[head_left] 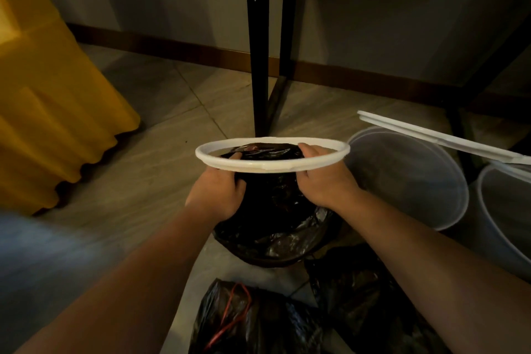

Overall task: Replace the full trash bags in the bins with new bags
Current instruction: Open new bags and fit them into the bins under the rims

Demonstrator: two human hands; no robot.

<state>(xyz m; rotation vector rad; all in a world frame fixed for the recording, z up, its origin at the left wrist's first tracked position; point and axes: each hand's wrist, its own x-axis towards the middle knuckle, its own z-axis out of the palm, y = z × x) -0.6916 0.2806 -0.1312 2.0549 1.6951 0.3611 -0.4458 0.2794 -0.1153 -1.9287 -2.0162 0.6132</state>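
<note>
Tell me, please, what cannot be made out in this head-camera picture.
Head view:
Contents of the black plastic trash bag: hidden by its opaque film.
Translucent white plastic bin, far right: cut by the frame edge.
Black plastic bag with red cord: cut by the bottom edge.
Bluish shape lower left: motion-blurred, unidentifiable.

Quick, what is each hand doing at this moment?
Left hand: closed, gripping the white round plastic ring around the black plastic trash bag.
Right hand: closed, gripping the same ring.
</note>
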